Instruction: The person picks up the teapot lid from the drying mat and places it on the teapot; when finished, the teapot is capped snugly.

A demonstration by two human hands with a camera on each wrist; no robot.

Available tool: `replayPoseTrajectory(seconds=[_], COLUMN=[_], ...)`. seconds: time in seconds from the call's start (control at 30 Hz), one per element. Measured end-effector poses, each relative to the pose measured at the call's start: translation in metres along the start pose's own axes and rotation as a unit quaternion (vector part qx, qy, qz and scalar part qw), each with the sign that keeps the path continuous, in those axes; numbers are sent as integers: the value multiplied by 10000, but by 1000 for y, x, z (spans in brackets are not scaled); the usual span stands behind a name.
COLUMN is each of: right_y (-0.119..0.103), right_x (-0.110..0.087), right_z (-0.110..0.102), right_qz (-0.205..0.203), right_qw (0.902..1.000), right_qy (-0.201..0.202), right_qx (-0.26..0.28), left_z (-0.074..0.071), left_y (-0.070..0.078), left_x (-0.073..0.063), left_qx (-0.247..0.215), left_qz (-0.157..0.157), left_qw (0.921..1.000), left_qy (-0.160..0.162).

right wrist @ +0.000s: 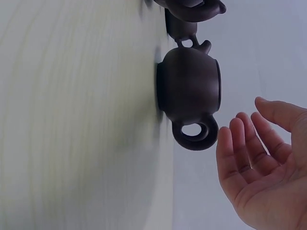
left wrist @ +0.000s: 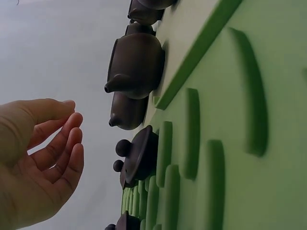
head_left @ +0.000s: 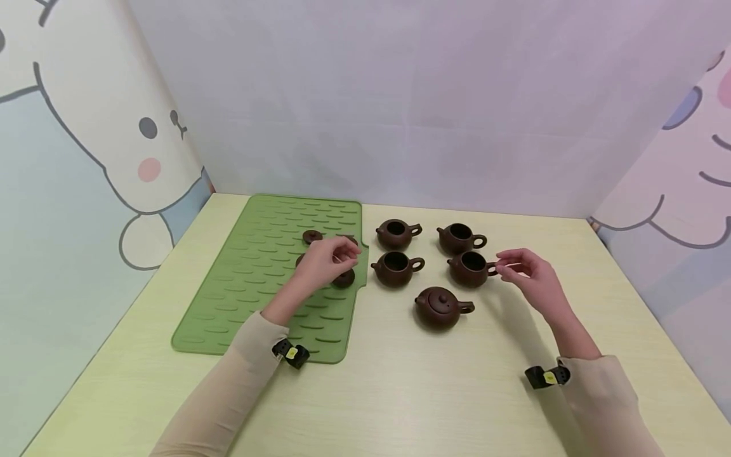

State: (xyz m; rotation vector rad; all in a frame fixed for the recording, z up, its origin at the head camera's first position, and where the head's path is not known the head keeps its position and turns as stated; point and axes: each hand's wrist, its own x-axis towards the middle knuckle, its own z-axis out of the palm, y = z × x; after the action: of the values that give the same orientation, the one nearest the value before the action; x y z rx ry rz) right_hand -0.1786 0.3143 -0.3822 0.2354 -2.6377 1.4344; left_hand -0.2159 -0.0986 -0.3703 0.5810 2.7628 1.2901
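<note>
My left hand hovers over the green mat, fingers loosely bent and holding nothing. Close to it are small dark brown teapot lids: one round-knobbed lid behind, another lid beside the fingers, others partly hidden by the hand. My right hand is beside the handle of an uncovered brown teapot. Its fingers are relaxed; in the right wrist view they stay apart from the teapot handle. In front of that pot sits a lidded teapot.
Three more uncovered teapots stand near: a back left pot, a back right pot and a middle left pot, handles to the right. The pale wooden table meets a light curtain behind.
</note>
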Motion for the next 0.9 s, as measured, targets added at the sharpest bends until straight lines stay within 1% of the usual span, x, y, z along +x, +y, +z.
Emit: replayPoseTrajectory(seconds=[0.1,0.33,0.67,0.9], right_y=[2,7,9,13], right_x=[0,-1,-2,-1], right_z=[-1,-5,-5,-5], right_qz=[75,368,585,800], right_qw=[9998,9983,9970,9960], right_qy=[122,267,253,105], right_qx=[-115,-353,-435,-383], left_z=[0,1,3,4], left_y=[-2,-8,-18,-24], left_x=[-2,-5,-6,-8], left_qx=[-20,41,91,22], left_qz=[-43,-131,-284,-310], left_qw=[10000,9999,9996,9995], left_qy=[17,24,-2,-11])
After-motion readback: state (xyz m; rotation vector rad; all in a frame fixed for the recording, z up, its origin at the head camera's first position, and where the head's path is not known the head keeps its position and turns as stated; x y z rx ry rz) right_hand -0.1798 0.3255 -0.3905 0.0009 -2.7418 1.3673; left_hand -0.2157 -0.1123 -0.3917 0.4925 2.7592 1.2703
